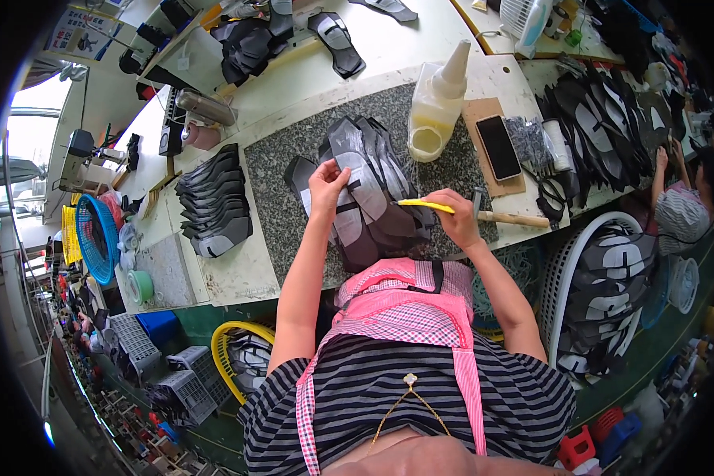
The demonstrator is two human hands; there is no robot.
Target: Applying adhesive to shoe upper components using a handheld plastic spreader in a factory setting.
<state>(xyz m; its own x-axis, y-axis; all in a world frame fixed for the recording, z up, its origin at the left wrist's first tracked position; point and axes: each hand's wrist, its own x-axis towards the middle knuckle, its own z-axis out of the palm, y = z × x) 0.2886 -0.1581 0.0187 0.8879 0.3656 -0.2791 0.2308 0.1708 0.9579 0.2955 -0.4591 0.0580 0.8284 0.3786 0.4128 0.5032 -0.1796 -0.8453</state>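
Several dark grey, sole-shaped shoe pieces [373,178] with silvery-grey patches lie overlapped in a fanned pile before me. My left hand [329,184] pinches the edge of one piece at the pile's left side. A yellow-handled brush [428,205] is held in my right hand [458,218], its tip pointing left, close over the pile's right part. Whether the tip touches a piece I cannot tell. Beyond the right hand stands a translucent bottle [436,107] with a pale nozzle and yellowish liquid inside.
The pile rests on a speckled stone slab [282,262]. A wooden-handled hammer [516,219], a phone [498,148] and black scissors [550,197] lie to the right. A stack of shoe pieces [216,202] is on the left. A white basket [559,293] stands below right; a co-worker [685,202] sits far right.
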